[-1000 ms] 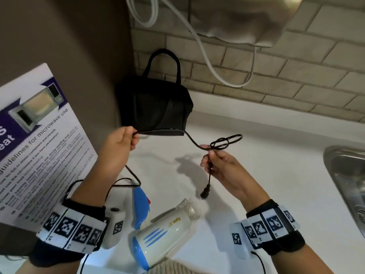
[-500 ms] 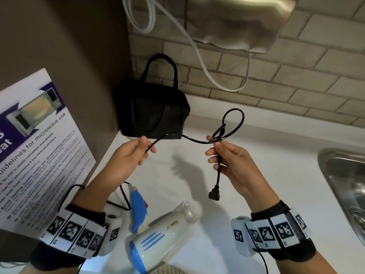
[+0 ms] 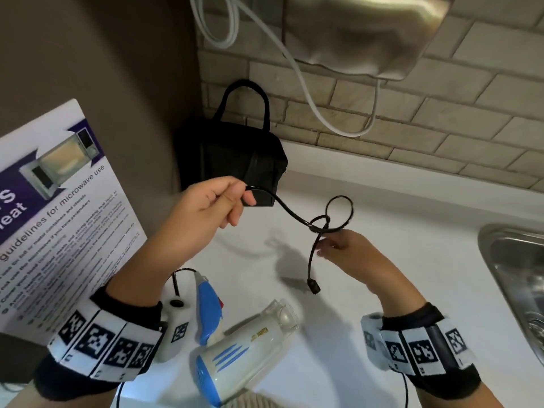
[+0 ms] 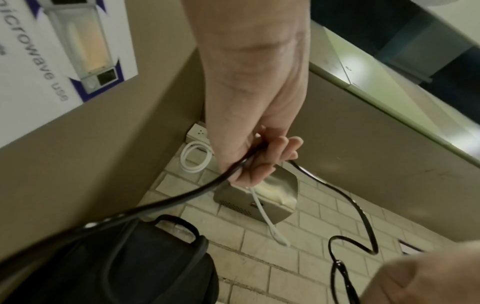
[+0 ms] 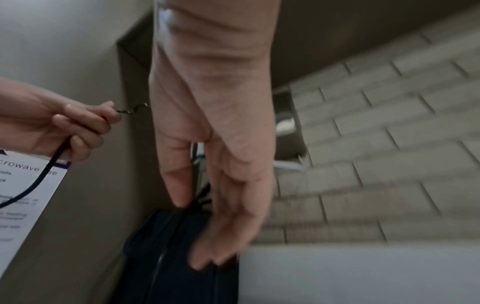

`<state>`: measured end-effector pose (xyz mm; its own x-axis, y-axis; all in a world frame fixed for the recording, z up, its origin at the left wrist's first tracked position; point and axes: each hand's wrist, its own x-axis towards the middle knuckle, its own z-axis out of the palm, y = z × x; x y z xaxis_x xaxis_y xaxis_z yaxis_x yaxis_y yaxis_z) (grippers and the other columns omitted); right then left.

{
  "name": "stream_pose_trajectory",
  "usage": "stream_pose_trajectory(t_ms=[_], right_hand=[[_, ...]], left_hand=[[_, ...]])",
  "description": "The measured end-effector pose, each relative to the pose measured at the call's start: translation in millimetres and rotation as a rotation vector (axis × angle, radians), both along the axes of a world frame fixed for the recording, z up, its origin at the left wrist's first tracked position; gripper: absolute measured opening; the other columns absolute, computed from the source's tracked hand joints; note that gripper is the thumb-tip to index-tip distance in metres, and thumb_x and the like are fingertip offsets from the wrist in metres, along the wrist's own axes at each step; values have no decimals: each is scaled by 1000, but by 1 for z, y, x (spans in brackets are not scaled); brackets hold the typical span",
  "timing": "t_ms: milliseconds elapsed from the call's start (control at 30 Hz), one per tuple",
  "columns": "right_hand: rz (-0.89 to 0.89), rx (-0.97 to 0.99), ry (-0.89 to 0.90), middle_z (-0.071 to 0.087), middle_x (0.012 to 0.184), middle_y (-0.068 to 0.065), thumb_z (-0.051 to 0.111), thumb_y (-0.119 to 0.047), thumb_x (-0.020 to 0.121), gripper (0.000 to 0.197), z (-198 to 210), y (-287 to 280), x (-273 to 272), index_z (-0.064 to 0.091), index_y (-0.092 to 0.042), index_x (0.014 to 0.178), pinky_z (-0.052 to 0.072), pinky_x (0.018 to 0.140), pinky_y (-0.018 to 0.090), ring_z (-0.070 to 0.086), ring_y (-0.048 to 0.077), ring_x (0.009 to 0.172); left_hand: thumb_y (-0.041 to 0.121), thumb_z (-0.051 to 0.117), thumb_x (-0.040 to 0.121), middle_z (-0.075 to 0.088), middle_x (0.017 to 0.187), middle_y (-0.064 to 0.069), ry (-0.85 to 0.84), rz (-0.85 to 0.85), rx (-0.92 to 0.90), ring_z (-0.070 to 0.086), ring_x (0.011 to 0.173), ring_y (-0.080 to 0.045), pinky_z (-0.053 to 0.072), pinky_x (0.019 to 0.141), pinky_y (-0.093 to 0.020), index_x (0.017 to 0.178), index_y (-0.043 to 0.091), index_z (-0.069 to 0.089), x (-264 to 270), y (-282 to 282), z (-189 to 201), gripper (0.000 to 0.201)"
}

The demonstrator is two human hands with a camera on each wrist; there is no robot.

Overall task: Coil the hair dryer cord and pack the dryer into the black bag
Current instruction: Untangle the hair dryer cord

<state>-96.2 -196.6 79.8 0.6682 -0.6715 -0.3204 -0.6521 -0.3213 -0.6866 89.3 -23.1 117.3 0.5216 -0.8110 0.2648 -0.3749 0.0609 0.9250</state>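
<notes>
The white and blue hair dryer [image 3: 247, 348] lies on the white counter [image 3: 382, 231] near me. Its black cord [image 3: 282, 206] runs up through my left hand [image 3: 212, 210], whose curled fingers [image 4: 262, 162] grip it. The cord then sags across to my right hand [image 3: 338, 248], which pinches it where a couple of small loops [image 3: 341, 210] cross. In the right wrist view the cord [image 5: 200, 197] passes between thumb and fingers. The plug [image 3: 313, 287] dangles below that hand. The black bag [image 3: 232, 160] stands in the back corner, behind both hands.
A microwave poster [image 3: 59, 216] leans at the left. A metal wall unit [image 3: 368, 33] with a white cable [image 3: 309, 92] hangs above the counter on the brick wall. A steel sink [image 3: 515, 275] lies at the right edge.
My left hand has risen and moved right, closer to the right hand, so the cord between them now sags. The loop at my right hand has tilted and a second small turn shows.
</notes>
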Motion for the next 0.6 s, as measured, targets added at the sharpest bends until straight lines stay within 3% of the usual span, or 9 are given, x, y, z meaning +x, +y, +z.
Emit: stream_pose_trajectory(t_ms=[67, 133, 233, 300, 400, 500, 533, 600], right_hand=[[12, -323, 32, 60, 115, 7, 51, -15, 92, 39, 23, 4, -1, 50, -11, 131, 42, 84, 30, 58, 27, 105], [27, -500, -222, 54, 120, 8, 51, -21, 94, 38, 49, 15, 2, 45, -11, 131, 39, 86, 30, 50, 21, 111], [24, -481, -427, 45, 128, -3, 51, -22, 95, 47, 80, 32, 9, 38, -14, 140, 30, 93, 16, 40, 5, 116], [-20, -518, -379, 53, 129, -3, 51, -17, 93, 44, 97, 31, 7, 46, -17, 137, 37, 97, 21, 48, 9, 119], [44, -487, -143, 69, 113, -7, 48, -21, 92, 30, 117, 21, -4, 65, -29, 116, 45, 74, 19, 61, 11, 96], [141, -452, -26, 74, 93, 3, 45, -20, 91, 29, 121, 16, -8, 70, -35, 89, 42, 52, 22, 54, 10, 56], [154, -461, -37, 73, 89, 6, 45, -18, 91, 30, 121, 17, -7, 69, -34, 84, 39, 47, 21, 48, 10, 48], [169, -470, -131, 72, 88, 10, 45, -16, 90, 29, 122, 19, -5, 69, -31, 84, 42, 52, 24, 53, 15, 54]], left_hand=[[25, 39, 101, 53, 58, 7, -7, 0, 9, 42, 56, -6, 39, 57, -15, 86, 17, 65, -2, -3, 5, 31], [22, 37, 102, 52, 58, 6, -4, 4, 1, 42, 55, -5, 38, 56, -15, 88, 17, 64, -4, -7, 9, 31], [21, 37, 102, 50, 55, 7, -8, 11, 16, 39, 52, -7, 36, 53, -19, 89, 17, 64, -7, -14, 13, 30], [22, 38, 102, 49, 53, 8, 2, 44, 23, 39, 51, -7, 35, 51, -18, 89, 17, 64, -6, -18, 14, 30], [23, 38, 102, 47, 54, 10, 37, 127, 21, 39, 49, -3, 36, 49, -16, 89, 16, 63, 1, -20, 14, 29], [23, 38, 102, 46, 53, 12, 50, 148, 31, 39, 49, -3, 35, 49, -17, 87, 16, 62, 5, -21, 11, 29], [23, 37, 102, 47, 52, 12, 45, 142, 38, 38, 49, -3, 35, 49, -17, 87, 16, 61, 5, -21, 10, 29], [23, 37, 102, 46, 52, 12, 46, 142, 40, 37, 49, -4, 35, 48, -16, 87, 14, 61, 3, -23, 11, 29]])
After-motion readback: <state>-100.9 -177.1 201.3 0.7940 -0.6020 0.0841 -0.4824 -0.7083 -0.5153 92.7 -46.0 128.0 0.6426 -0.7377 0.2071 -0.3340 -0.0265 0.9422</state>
